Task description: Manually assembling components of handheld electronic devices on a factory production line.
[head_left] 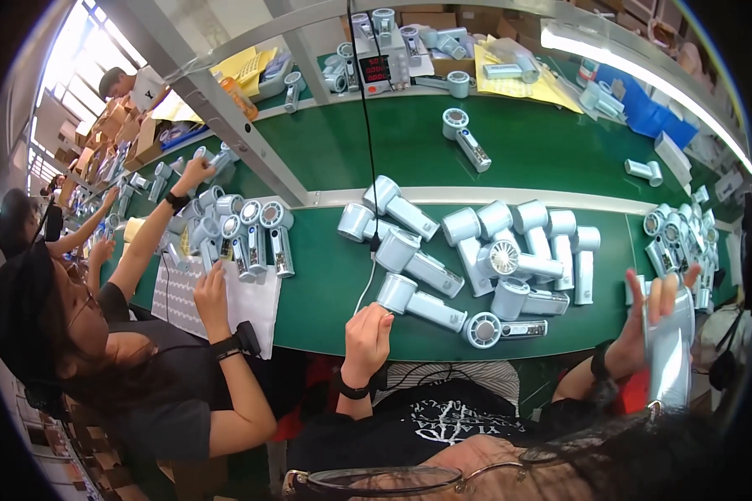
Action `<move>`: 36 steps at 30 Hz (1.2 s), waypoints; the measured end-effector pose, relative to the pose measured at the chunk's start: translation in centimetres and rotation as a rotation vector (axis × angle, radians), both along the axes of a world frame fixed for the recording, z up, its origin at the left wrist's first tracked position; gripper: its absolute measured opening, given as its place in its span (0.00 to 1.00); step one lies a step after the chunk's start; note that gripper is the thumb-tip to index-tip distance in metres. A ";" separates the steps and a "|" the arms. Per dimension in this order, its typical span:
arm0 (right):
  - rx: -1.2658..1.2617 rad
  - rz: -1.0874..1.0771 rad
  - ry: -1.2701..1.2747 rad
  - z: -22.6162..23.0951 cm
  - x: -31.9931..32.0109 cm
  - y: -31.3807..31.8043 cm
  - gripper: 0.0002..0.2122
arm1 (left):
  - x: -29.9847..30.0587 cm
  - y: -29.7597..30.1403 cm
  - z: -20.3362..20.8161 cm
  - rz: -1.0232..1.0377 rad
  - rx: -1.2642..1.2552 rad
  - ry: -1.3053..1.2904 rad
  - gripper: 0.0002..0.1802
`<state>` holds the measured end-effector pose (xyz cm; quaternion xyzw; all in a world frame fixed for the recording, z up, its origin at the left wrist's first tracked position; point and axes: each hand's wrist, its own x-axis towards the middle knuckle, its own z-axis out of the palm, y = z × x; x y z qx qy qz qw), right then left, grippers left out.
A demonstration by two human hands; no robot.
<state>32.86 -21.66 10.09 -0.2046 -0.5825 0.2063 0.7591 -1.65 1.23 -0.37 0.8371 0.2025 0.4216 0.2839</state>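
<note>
My left hand (365,342) is closed in a pinch near the table's front edge, at the lower end of a thin white cable (365,288) that drops from a black hanging cord (366,125). The cable's tip is hidden by my fingers. At the right, my right hand (635,338) grips a pale blue handheld fan (673,355), held up off the table with some fingers raised behind it. Between my hands lie several pale blue handheld fans (426,309), some with the round grille up. One fan (485,330) at the front edge lies with its grille facing up.
On my left, a co-worker (75,334) reaches over more fans (251,230) beside a white sheet (255,309). Further fans (685,238) are heaped at the far right. A metal rail (476,198) divides the green table (342,154); a meter with red digits (378,67) stands behind.
</note>
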 end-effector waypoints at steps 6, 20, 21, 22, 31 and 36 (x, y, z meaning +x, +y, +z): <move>-0.185 0.226 0.240 1.7 -0.6 4.9 0.35 | -0.1 0.3 -0.5 -0.059 -0.130 0.057 0.18; -1.267 -1.467 -1.092 -13.6 25.1 23.5 0.36 | -0.5 -0.6 -0.8 -0.305 -0.635 -0.122 0.22; -1.085 -1.393 -1.190 -13.7 23.4 24.7 0.37 | -0.5 -0.6 -0.6 -0.281 -0.635 -0.125 0.20; -0.906 -1.315 -1.276 -13.8 21.8 26.0 0.37 | -0.4 -0.5 -0.4 -0.261 -0.636 -0.126 0.18; -1.000 -0.962 -1.258 -11.5 13.7 29.4 0.28 | -0.2 -1.1 0.3 -0.259 -0.571 -0.059 0.19; -0.881 -0.852 -1.208 -3.3 7.7 22.8 0.30 | -0.2 -1.9 0.6 -0.332 -0.654 -0.155 0.15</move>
